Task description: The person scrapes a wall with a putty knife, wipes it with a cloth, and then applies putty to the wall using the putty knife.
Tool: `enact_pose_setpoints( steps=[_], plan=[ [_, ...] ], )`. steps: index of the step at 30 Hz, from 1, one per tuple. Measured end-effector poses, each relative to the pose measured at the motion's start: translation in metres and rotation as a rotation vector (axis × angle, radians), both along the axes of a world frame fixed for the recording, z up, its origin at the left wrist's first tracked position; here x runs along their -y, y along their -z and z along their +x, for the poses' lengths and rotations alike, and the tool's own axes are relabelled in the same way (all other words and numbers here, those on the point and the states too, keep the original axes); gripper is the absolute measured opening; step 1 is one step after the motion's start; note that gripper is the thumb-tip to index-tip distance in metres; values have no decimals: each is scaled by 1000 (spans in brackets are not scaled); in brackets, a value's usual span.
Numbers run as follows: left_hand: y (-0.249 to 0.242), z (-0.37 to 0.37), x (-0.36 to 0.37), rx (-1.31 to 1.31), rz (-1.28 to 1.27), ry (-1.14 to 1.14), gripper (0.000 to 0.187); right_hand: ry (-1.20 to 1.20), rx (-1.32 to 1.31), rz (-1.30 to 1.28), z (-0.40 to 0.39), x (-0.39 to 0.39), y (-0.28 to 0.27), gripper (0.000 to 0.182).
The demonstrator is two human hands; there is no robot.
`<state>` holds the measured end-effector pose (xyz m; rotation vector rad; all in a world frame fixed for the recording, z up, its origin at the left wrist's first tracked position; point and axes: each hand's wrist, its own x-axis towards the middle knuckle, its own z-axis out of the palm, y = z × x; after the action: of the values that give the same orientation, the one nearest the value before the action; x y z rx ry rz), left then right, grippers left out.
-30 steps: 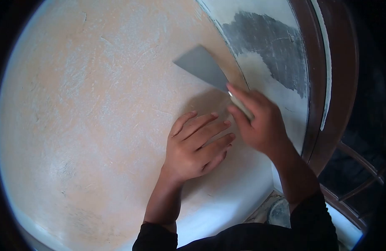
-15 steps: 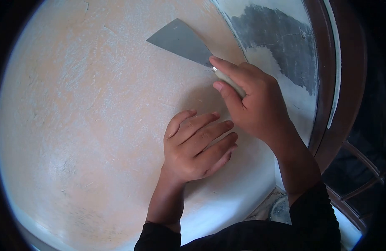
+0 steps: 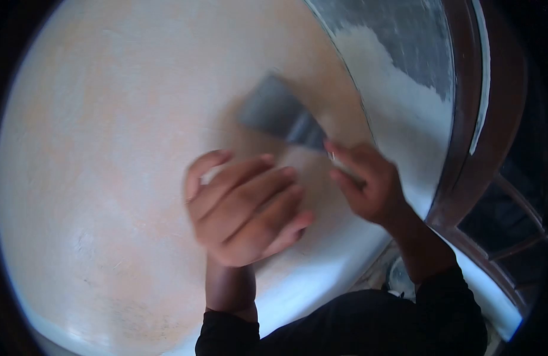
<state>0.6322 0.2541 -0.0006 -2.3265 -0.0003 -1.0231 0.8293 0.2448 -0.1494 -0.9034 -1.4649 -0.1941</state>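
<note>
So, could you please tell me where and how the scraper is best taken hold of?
I'd grip the scraper by its pale handle, coming from the lower right, where the right hand already holds it. The wide, flat blade flares toward the upper left, so the narrow handle at the opposite end likely suits a wrapped grip better.

Left hand point(image 3: 247, 210) farther left, more curled, scraper point(image 3: 277, 113) lower

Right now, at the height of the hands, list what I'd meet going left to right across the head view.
Peach-toned surface, left hand, right hand, pale band, brown frame, dark area with bars.
</note>
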Motion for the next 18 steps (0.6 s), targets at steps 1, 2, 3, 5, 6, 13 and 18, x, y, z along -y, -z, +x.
enact_pose_setpoints(
  steps=[1, 2, 3, 5, 6, 13, 18],
  plan=[
    [-2, -4, -1, 21, 41, 35, 33, -42, -34, -26, -9, 2, 43, 44],
    [-5, -8, 1, 2, 49, 11, 37, -40, -51, -101, -18, 11, 80, 43],
    [-8, -12, 3, -15, 59, -12, 40, -38, -66, -175, -23, 23, 111, 42],
    [-14, -16, -1, -67, 113, -14, 42, -76, -136, -349, -29, 52, 154, 42],
    [-16, -16, 3, -106, 142, -88, 43, -129, -197, -502, -33, 66, 167, 43],
    [-15, -12, -4, -247, 152, -72, 34, -115, -208, -506, -31, 65, 151, 50],
    [-5, -2, -18, -258, 123, -26, 26, -135, -140, -673, -47, 74, 173, 61]
  ],
)
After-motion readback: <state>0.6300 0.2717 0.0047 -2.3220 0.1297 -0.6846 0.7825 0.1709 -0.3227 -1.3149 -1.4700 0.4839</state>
